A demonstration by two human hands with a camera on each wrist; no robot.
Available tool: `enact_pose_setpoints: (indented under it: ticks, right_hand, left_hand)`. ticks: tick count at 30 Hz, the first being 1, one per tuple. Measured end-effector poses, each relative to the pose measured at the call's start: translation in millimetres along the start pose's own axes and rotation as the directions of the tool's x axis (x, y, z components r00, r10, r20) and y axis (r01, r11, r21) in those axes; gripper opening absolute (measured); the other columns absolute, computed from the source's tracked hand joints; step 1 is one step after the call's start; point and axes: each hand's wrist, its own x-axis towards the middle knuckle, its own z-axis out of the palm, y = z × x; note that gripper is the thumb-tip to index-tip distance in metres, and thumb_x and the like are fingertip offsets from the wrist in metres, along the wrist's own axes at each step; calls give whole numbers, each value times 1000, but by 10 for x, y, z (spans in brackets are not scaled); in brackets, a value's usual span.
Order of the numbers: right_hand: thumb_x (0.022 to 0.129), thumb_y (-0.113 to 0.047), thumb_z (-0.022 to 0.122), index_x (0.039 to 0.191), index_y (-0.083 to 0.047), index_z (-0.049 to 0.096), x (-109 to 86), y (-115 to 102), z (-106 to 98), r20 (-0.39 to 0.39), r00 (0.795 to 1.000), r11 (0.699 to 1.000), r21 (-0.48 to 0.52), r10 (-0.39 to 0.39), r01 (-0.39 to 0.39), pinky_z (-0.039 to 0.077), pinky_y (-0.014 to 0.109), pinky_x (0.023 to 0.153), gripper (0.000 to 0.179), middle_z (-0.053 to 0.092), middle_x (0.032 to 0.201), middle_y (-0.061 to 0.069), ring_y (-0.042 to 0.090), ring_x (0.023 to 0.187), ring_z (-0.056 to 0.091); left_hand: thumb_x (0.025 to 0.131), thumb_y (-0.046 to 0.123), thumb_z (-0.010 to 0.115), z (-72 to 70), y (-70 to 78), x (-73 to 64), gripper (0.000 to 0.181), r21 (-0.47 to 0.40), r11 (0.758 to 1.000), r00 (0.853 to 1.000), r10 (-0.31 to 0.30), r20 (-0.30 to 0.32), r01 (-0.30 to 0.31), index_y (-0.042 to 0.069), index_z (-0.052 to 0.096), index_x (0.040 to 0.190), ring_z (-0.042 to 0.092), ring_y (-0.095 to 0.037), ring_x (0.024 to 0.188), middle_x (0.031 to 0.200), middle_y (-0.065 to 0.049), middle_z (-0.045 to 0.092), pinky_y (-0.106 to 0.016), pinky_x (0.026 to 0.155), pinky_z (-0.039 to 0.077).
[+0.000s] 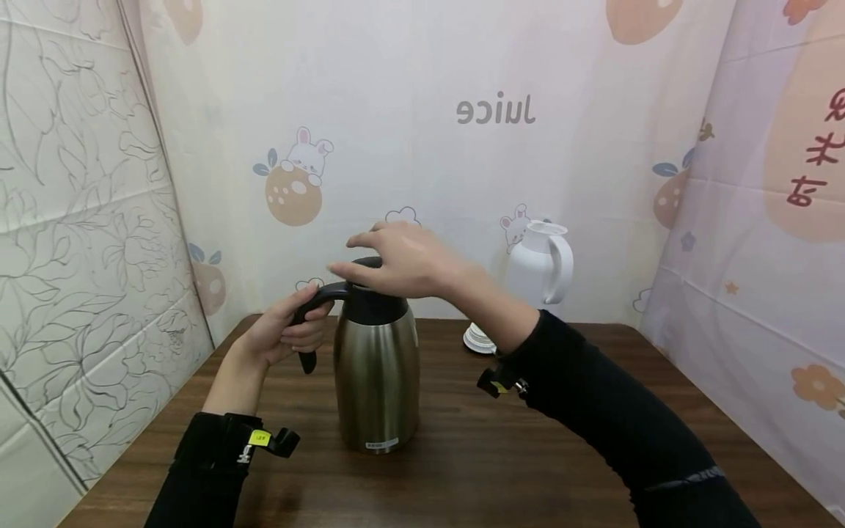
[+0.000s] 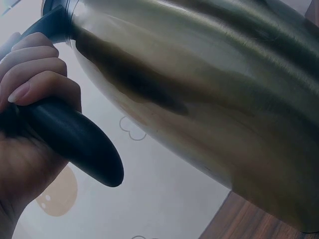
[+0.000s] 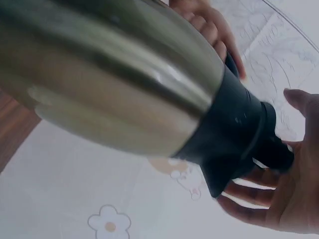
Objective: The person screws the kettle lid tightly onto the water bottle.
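Observation:
A steel thermos jug [image 1: 376, 381] with a black collar stands upright on the wooden table. My left hand [image 1: 290, 330] grips its black handle [image 2: 75, 139], fingers curled round it. Above the jug's top is my right hand [image 1: 403, 260], its fingers spread out over the black lid [image 1: 367, 262]. In the right wrist view the lid [image 3: 274, 152] lies close to the right palm, and the thumb stands away from it. Whether the palm touches the lid I cannot tell. The black spout [image 3: 218, 177] points away from the handle side.
At the back right is a white jug [image 1: 528, 264] with a handle, partly hidden by my right forearm. Beside its base lies a white ridged round piece [image 1: 478, 339]. Printed cloth walls [image 1: 409, 147] enclose the brown table [image 1: 502, 455] at the back and sides.

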Motion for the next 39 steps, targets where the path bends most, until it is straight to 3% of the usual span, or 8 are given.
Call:
enact_pose_setpoints:
  ticks: [5, 11, 17, 23, 29, 32, 39]
  right_hand:
    - [104, -62, 55, 131, -27, 73, 42, 206, -76, -82, 990, 980, 150, -118, 129, 50, 39, 102, 48, 66, 132, -4, 15, 126, 60]
    - [104, -41, 63, 130, -21, 74, 137, 461, -19, -113, 949, 871, 377, -294, 315, 59, 34, 90, 35, 69, 130, -8, 7, 121, 60]
    - [102, -43, 64, 140, -22, 69, 154, 554, 115, -52, 944, 811, 498, -326, 307, 57, 33, 97, 43, 65, 142, -8, 8, 132, 56]
    - [101, -40, 64, 144, -17, 66, 147, 531, 195, -56, 929, 761, 556, -367, 334, 51, 38, 105, 49, 66, 141, -7, 11, 128, 60]
    - [102, -37, 61, 143, -15, 67, 160, 525, 276, -53, 903, 737, 558, -426, 381, 47, 42, 108, 47, 67, 140, -3, 12, 130, 59]
    - [102, -36, 61, 141, -14, 69, 158, 524, 291, -50, 902, 737, 558, -429, 381, 48, 41, 105, 45, 69, 139, 0, 11, 129, 59]
    - [103, -39, 62, 140, -20, 70, 149, 494, 281, -27, 920, 786, 511, -391, 349, 49, 38, 106, 42, 67, 139, -5, 8, 129, 59]
  left_hand:
    - [118, 36, 14, -8, -4, 6, 46, -28, 1000, 1000, 0, 4, 1, 8, 36, 88, 19, -12, 42, 57, 1, 23, -30, 42, 12]
    - [118, 36, 14, 2, 0, 1, 47, -37, 999, 1000, -8, 5, 8, 8, 35, 87, 18, -13, 43, 58, 0, 22, -31, 43, 12]
    - [118, 36, 14, 2, -4, -9, 47, -26, 999, 1000, -20, 4, 20, 8, 37, 88, 19, -15, 44, 59, 0, 23, -32, 43, 12]
    - [118, 36, 14, 4, 4, -9, 47, -22, 1000, 1000, -15, 3, 15, 10, 40, 89, 20, -14, 44, 60, 0, 25, -31, 43, 12]
    - [118, 36, 14, 6, -6, -7, 47, -21, 1000, 1000, -21, -6, 21, 12, 42, 89, 19, -14, 44, 59, 2, 25, -30, 43, 13]
    - [118, 37, 15, 6, -9, -6, 48, -23, 999, 1000, -26, -11, 26, 12, 43, 89, 18, -13, 44, 59, 2, 26, -30, 43, 13]
    - [118, 36, 14, 7, 0, -4, 48, -17, 1000, 999, -26, -19, 25, 12, 42, 88, 20, -12, 43, 58, 2, 26, -30, 43, 12]
